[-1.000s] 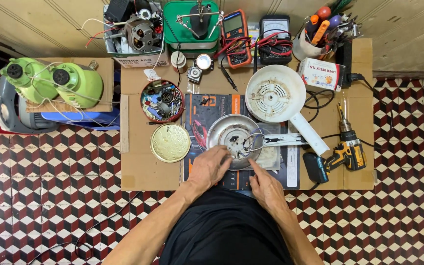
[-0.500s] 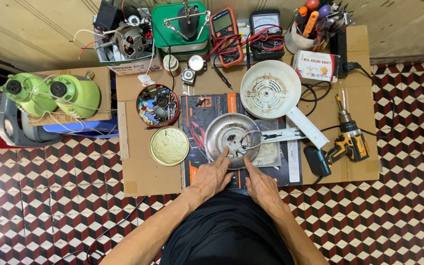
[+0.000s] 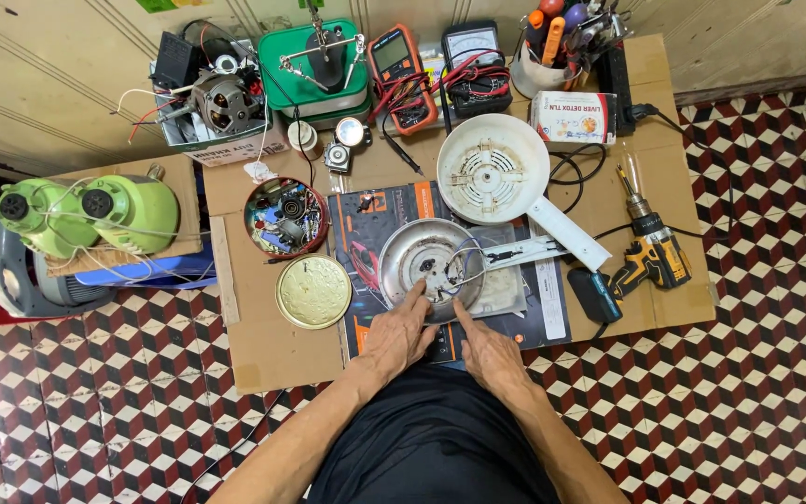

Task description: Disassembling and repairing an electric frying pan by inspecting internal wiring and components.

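Bare forearms (no sleeves showing), black garment over the lap.

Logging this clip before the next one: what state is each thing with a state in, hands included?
Left hand: bare, fingertips on the metal bowl's near rim.
Right hand: bare, forefinger at the bowl's near rim.
Metal bowl: open side up, wires inside.
White round housing: lying flat, ribbed face showing.
Round tin: uncovered, full of small parts.
Yellow lid: lying flat beside the tin.
Cordless drill: lying on its side, bit fitted.
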